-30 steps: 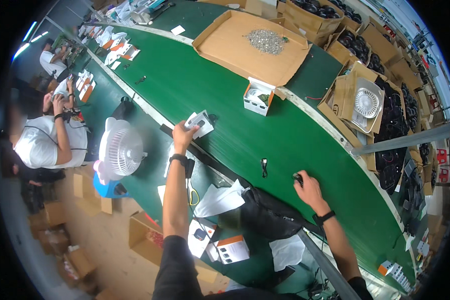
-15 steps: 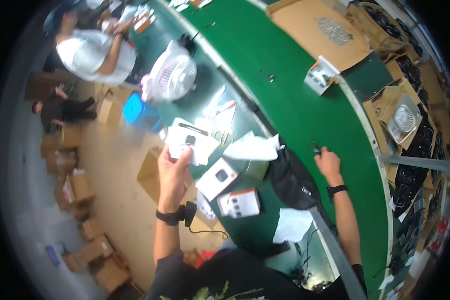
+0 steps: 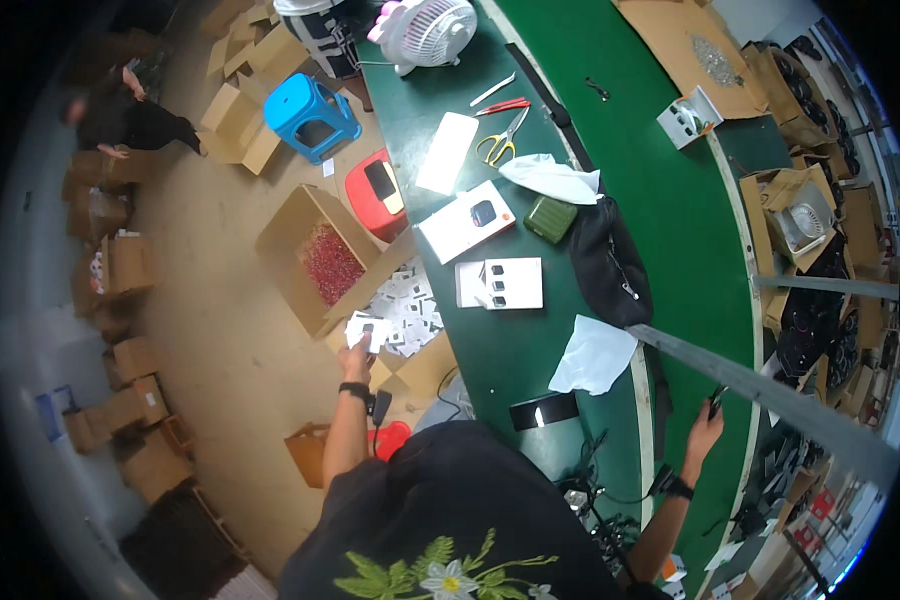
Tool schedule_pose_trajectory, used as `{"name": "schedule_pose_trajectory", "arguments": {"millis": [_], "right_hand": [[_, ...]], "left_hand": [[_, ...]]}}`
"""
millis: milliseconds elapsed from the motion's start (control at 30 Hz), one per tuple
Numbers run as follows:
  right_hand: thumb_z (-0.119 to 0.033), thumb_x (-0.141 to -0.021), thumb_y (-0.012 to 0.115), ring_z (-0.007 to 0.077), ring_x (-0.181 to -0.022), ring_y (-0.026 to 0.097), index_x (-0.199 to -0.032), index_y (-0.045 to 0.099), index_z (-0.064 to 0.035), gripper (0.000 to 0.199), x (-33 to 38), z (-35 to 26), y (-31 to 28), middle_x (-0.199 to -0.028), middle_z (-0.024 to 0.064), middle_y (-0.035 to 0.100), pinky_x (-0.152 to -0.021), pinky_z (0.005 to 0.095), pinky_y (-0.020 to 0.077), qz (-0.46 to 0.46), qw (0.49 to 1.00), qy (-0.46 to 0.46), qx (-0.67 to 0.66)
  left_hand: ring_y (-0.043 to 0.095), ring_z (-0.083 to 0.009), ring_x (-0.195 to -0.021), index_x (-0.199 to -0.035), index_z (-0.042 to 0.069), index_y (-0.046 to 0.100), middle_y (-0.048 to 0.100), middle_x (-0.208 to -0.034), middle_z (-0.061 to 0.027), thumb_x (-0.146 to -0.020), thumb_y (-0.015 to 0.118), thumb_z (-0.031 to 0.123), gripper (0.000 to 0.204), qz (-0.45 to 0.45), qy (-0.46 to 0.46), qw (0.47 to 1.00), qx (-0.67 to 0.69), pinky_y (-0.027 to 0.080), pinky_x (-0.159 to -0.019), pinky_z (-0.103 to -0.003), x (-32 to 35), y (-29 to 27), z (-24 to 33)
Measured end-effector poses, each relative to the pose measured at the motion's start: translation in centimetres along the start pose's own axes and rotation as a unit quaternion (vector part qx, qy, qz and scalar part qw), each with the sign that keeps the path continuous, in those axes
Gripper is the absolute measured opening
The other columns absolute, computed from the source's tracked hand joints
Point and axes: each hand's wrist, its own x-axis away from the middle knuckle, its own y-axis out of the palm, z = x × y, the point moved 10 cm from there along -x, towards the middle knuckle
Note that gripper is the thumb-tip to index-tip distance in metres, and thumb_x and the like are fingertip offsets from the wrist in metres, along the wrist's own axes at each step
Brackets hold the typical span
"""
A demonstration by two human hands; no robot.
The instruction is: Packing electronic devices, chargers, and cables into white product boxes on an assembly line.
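My left hand (image 3: 356,362) is closed on a white card (image 3: 366,330) with a small dark picture on it. It is just above an open carton full of similar white cards (image 3: 410,308), left of the table. Far to the right, over the green belt, my right hand (image 3: 705,436) is closed around a small dark object (image 3: 716,401) whose kind I cannot make out. On the table nearest my left hand lie a white box with a watch picture (image 3: 467,222) and a white box showing several small watch pictures (image 3: 511,283).
Yellow-handled scissors (image 3: 501,146), a green case (image 3: 550,219), a black pouch (image 3: 608,262) and white paper (image 3: 592,356) lie on the table. A fan (image 3: 428,32) stands at its far end. A grey metal bar (image 3: 770,400) crosses the belt. A blue stool (image 3: 308,112) stands on the floor.
My view has turned. My left hand has moved from beside the watch box to over the carton of cards. My right hand has moved nearer along the belt, still gripping the dark object.
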Motion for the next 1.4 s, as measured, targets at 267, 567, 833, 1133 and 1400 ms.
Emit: {"name": "schedule_pose_trajectory", "arguments": {"millis": [267, 567, 833, 1133, 1400], "right_hand": [[-0.025, -0.108, 0.064, 0.0276, -0.075, 0.054, -0.103, 0.063, 0.0079, 0.033, 16.1, -4.5, -11.5, -0.084, 0.0165, 0.059, -0.074, 0.0443, 0.0481, -0.087, 0.961, 0.262, -0.021], [-0.036, -0.096, 0.064, 0.0532, -0.109, 0.07, -0.109, 0.073, 0.0059, 0.044, 37.8, -4.5, -13.2, -0.109, 0.0357, 0.073, -0.097, 0.0576, 0.0535, -0.216, 0.885, 0.412, -0.008], [-0.039, -0.096, 0.067, 0.052, -0.113, 0.069, -0.111, 0.073, 0.0047, 0.046, 54.5, -0.6, -15.0, -0.11, 0.0366, 0.073, -0.098, 0.0585, 0.0544, -0.082, 0.796, 0.599, 0.019], [-0.028, -0.096, 0.077, 0.0537, -0.127, 0.06, -0.157, 0.045, 0.0019, 0.075, 55.8, -0.2, -13.9, -0.141, 0.0355, 0.059, -0.109, 0.0545, 0.051, 0.077, 0.833, 0.548, -0.013], [-0.023, -0.091, 0.077, 0.0481, -0.128, 0.063, -0.151, 0.056, -0.0048, 0.066, 53.5, -7.2, -8.1, -0.14, 0.0277, 0.065, -0.111, 0.0519, 0.0516, -0.043, 0.872, 0.461, -0.158]], "left_hand": [[0.065, -0.0273, -0.071, -0.116, -0.009, 0.068, 0.07, -0.092, -0.0153, -0.082, 0.096, 0.039, 0.066, 0.062, -0.036, 0.993, -0.097, 0.048, -0.057, -0.046, -4.8, -2.3, -7.3], [0.055, -0.0201, -0.053, -0.107, 0.006, 0.066, 0.065, -0.078, -0.0084, -0.099, 0.073, 0.041, 0.037, -0.357, -0.083, 0.897, -0.245, 0.039, -0.045, -0.034, 0.5, -10.1, -13.8], [0.07, -0.0555, -0.115, -0.149, 0.009, 0.044, 0.064, -0.136, -0.0358, -0.106, 0.061, 0.054, 0.064, -0.369, -0.071, 0.829, -0.414, 0.059, -0.087, -0.071, 5.0, -19.4, -19.0], [0.071, -0.0354, -0.119, -0.158, 0.012, 0.048, 0.066, -0.142, -0.0195, -0.106, 0.065, 0.053, 0.068, -0.342, 0.009, 0.807, -0.481, 0.057, -0.089, -0.052, 5.9, -11.0, -12.0], [0.078, -0.0239, -0.099, -0.146, 0.008, 0.061, 0.076, -0.122, -0.0129, -0.104, 0.073, 0.039, 0.053, -0.423, 0.189, 0.733, -0.498, 0.058, -0.071, -0.035, 12.7, 1.6, -8.4]]}}
